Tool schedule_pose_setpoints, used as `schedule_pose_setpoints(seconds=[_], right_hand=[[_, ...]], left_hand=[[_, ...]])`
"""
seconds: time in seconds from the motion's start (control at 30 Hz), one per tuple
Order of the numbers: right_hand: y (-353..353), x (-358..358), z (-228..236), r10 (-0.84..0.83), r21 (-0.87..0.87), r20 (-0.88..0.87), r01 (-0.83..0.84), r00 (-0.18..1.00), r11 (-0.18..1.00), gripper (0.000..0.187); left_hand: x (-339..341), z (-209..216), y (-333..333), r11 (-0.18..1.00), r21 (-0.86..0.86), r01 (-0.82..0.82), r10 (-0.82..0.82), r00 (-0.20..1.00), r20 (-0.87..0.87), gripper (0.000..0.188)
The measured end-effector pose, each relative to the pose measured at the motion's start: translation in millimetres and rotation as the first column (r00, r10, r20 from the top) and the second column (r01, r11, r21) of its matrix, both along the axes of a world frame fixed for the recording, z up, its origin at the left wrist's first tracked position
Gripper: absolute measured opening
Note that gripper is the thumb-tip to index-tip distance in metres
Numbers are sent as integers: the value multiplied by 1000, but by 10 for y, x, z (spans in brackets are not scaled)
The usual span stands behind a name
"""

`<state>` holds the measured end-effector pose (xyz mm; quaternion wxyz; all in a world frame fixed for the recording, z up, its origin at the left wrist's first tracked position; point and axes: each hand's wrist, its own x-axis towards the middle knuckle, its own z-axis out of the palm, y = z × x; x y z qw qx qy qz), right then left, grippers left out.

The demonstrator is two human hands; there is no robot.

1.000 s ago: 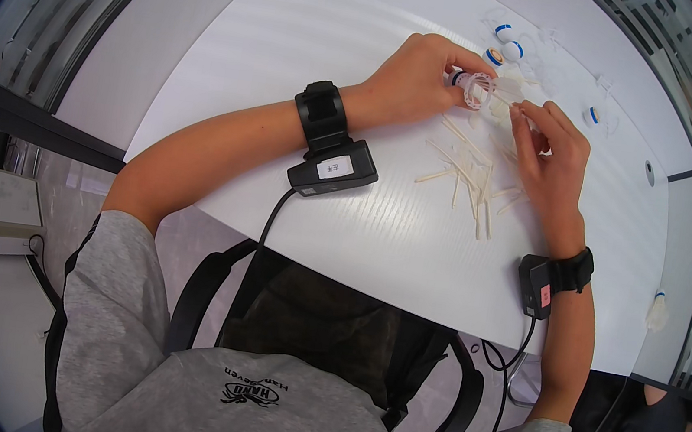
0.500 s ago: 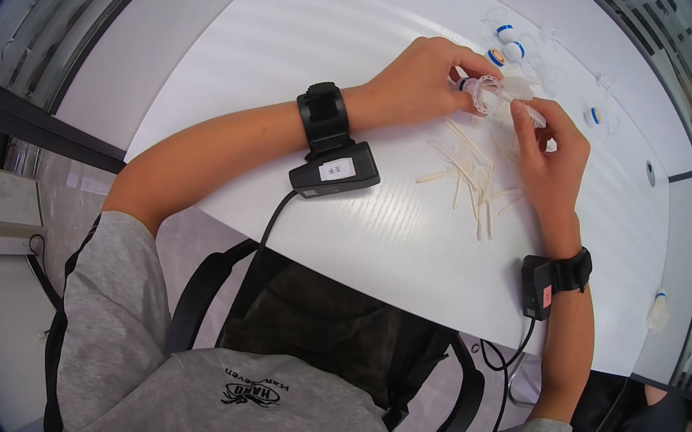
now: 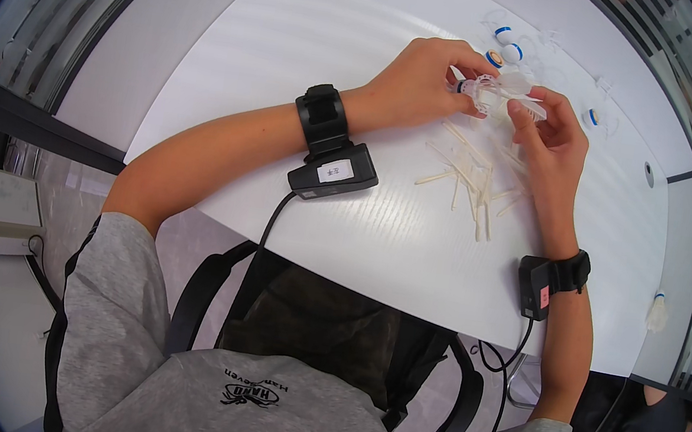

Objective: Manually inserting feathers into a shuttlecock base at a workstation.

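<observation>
Shifted since the previous frame: fingers of the right hand [image 3: 558, 143], spread slightly wider. Over the white counter [image 3: 412, 242], the left hand [image 3: 426, 74], half-curled, grips a clear shuttlecock skirt [image 3: 482, 96]; right thumb and forefinger, barely apart, pinch a white vane [image 3: 533, 108] at its mouth. An off-axis push could bend the vane. Counts: hands, two; skirt gripped, one; pale sticks [image 3: 484, 190], overlapping, uncountable; blue-banded heads [image 3: 512, 53] beyond, five.

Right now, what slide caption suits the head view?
Left hand holding a clear plastic lattice part, right hand at translucent vanes, pale sticks scattered on the white table.
</observation>
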<state>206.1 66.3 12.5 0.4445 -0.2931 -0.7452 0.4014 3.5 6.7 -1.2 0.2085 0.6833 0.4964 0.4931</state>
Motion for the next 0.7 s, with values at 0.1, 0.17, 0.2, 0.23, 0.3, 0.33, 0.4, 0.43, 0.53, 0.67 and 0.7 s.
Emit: schedule_pose_setpoints(seconds=[0.1,0.17,0.2,0.23,0.3,0.33,0.4,0.43,0.53,0.67,0.7], right_hand=[[16,12,-28,10,-58,119,-3,993,998,23],[64,29,-69,44,-73,109,-36,993,997,22],[74,29,-75,78,-88,100,-69,992,994,22],[73,33,-65,78,-89,100,-69,992,994,22],[58,44,-16,59,-115,107,-47,992,992,21],[64,55,-22,58,-115,108,-46,992,992,21],[81,73,-43,44,-107,71,-36,996,994,19],[73,69,-37,44,-108,71,-36,996,994,19],[44,61,-7,51,-118,38,-47,998,992,18],[62,64,-21,33,-103,15,-31,999,994,19],[68,69,-26,36,-91,-8,-37,999,995,20]], left_hand=[[3,-5,11,1000,14,-2,2,1000,6,40],[6,-8,10,1000,23,-3,3,1000,9,40],[5,-10,9,1000,31,-3,3,1000,14,39],[1,-10,11,1000,30,-3,3,1000,14,39],[-5,-7,19,1000,-25,1,0,1000,16,40],[1,-7,19,1000,-26,2,-1,1000,17,40],[9,-5,13,999,-34,27,-27,1000,13,42],[9,-1,9,999,-35,27,-27,1000,13,42],[8,-5,12,998,-52,32,-31,999,6,44],[-4,-11,10,998,-48,37,-37,999,17,44],[-2,-13,11,998,-49,36,-36,999,14,44]])
